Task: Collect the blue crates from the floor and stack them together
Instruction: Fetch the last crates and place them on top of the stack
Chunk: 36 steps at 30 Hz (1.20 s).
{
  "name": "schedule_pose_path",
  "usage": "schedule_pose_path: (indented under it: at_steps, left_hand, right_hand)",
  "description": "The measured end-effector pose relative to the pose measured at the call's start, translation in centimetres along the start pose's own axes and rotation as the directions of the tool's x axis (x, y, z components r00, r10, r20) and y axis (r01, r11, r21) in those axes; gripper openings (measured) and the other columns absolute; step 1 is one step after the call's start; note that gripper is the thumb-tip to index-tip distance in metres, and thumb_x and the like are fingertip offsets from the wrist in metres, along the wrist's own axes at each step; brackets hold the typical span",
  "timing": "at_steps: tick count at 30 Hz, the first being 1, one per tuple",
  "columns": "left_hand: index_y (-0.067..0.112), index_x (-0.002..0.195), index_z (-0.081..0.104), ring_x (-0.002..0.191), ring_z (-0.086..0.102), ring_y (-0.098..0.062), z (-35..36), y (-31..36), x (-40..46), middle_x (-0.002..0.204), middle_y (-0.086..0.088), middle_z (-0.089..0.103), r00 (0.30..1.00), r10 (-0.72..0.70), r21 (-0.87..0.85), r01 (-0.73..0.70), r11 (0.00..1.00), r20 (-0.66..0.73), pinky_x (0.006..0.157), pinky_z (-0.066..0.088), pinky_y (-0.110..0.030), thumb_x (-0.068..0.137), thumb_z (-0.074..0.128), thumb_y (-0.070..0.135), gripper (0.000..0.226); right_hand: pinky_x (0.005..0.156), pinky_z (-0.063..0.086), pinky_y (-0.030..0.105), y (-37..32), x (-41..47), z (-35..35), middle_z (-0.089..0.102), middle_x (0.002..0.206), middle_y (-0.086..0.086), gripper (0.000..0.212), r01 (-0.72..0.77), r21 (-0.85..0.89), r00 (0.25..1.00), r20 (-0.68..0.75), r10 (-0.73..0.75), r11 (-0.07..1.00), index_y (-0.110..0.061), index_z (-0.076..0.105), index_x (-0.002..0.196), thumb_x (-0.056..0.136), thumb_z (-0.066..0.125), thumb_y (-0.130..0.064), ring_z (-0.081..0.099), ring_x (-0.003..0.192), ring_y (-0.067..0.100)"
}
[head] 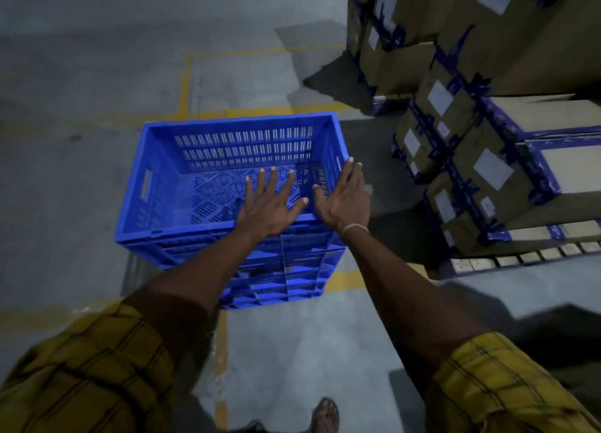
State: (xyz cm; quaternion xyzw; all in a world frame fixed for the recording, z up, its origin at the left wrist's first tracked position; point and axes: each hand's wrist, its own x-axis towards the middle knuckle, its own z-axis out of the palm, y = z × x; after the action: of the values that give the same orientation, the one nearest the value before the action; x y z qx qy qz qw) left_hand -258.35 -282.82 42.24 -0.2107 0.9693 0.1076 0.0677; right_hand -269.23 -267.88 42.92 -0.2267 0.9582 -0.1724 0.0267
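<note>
Your left hand and right hand both reach over the near rim of the top blue crate, fingers straight and spread, grasping nothing. The left palm lies over the near edge with its fingers pointing into the crate; the right hand sits at the near right corner, its fingertips up by the right rim. Whether either palm actually presses on the plastic, you cannot tell from this angle.

That crate sits on a stack of blue crates standing on the grey floor, across the yellow floor lines. It looks seated roughly square on the ones beneath, so the step in hand appears to be settling or letting go of the crate on the stack.

Taped cardboard boxes on a pallet stand just beside the stack on your right.

No loose crate shows on the floor here. The next move likely calls for checking that the top crate is nested level, then turning away to find another, minding the boxes close to your right arm.
</note>
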Motion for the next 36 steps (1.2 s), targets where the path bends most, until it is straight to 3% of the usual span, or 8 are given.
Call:
schedule_pose_path:
  at_steps: [4,7,10,16,20,23,26,36]
  left_hand:
    - [0.041,0.154,-0.017,0.153,-0.018,-0.03,0.0,-0.3,-0.4,0.167,-0.005,-0.012,1.0,0.013,0.01,-0.013,1.0,-0.025,0.12,-0.01,-0.059,0.088,0.005,0.084,0.082]
    - [0.041,0.154,-0.017,0.153,-0.018,-0.029,-0.2,-0.3,-0.4,0.168,-0.004,-0.012,0.999,0.03,0.007,-0.03,1.0,-0.025,0.12,-0.008,-0.058,0.09,0.007,0.082,0.08]
    - [0.041,0.155,-0.016,0.153,-0.018,-0.029,-0.1,-0.6,-0.4,0.168,-0.003,-0.012,0.999,0.032,0.003,-0.031,1.0,-0.03,0.12,-0.007,-0.057,0.091,0.009,0.081,0.079]
    - [0.04,0.155,-0.015,0.153,-0.018,-0.028,0.0,-0.7,0.2,0.167,-0.001,-0.014,0.997,0.031,0.012,-0.03,0.999,-0.074,0.121,-0.006,-0.056,0.092,0.009,0.08,0.079]
    - [0.04,0.155,-0.014,0.152,-0.018,-0.032,0.1,-1.0,0.0,0.167,0.0,-0.015,0.998,-0.003,-0.026,0.002,1.0,-0.061,0.12,-0.008,-0.057,0.092,0.012,0.08,0.079]
    - [0.039,0.156,-0.014,0.153,-0.015,-0.029,0.2,-0.3,0.4,0.168,-0.002,-0.011,0.994,0.041,0.024,-0.038,0.999,-0.103,0.121,-0.002,-0.057,0.094,0.009,0.077,0.077]
    - [0.037,0.155,-0.018,0.153,-0.015,-0.032,0.2,-0.6,0.3,0.167,-0.006,-0.013,0.995,0.001,0.015,0.001,1.0,-0.1,0.121,-0.003,-0.059,0.095,0.013,0.071,0.075]
    - [0.025,0.158,-0.011,0.154,-0.008,-0.029,-0.3,-0.8,-0.1,0.168,-0.008,-0.006,0.985,0.029,-0.08,-0.043,0.996,-0.171,0.123,0.009,-0.054,0.103,0.023,0.046,0.068]
  right_hand:
    - [0.118,0.023,0.039,0.2,0.6,-1.5,0.002,0.166,0.013,0.102,-0.041,0.246,0.99,0.139,0.006,0.968,-0.006,-0.002,0.157,0.09,0.035,-0.074,0.011,0.153,0.026]
    - [0.119,0.016,0.033,2.0,1.6,-4.9,0.019,0.165,0.006,0.089,-0.281,0.747,0.912,0.403,-0.074,0.603,-0.019,0.021,0.157,0.089,0.049,-0.07,0.023,0.15,0.023]
    - [0.12,0.018,0.054,6.3,2.7,-9.6,0.027,0.162,-0.002,0.083,-0.39,0.823,0.9,0.436,-0.019,0.412,-0.035,0.036,0.151,0.082,0.046,-0.08,0.029,0.147,0.02]
    - [0.102,0.047,0.041,5.9,3.6,-8.4,0.063,0.129,-0.001,0.074,-0.372,0.909,0.923,0.341,0.178,0.188,-0.028,0.053,0.138,0.088,0.032,-0.08,0.06,0.115,0.016]
    - [0.09,0.057,0.05,3.4,3.7,-2.1,0.069,0.122,0.014,0.074,-0.426,0.855,0.881,0.467,-0.082,0.295,-0.017,0.066,0.125,0.091,0.038,-0.075,0.069,0.105,0.031]
    - [0.117,0.027,0.058,5.2,6.2,-0.6,0.024,0.163,0.003,0.095,-0.427,0.758,0.867,0.498,-0.015,0.493,-0.032,0.034,0.152,0.076,0.039,-0.09,0.031,0.147,0.026]
    - [0.12,-0.014,0.043,0.5,3.6,-1.6,-0.009,0.166,0.001,0.08,0.04,0.417,0.978,0.17,-0.122,0.908,-0.021,0.006,0.159,0.097,0.019,-0.069,-0.014,0.152,0.023]
    - [0.124,0.009,0.048,-4.9,0.9,1.1,0.018,0.164,0.013,0.071,0.181,0.055,0.972,0.14,-0.187,0.982,-0.013,0.026,0.155,0.102,0.009,-0.056,0.002,0.153,0.028]
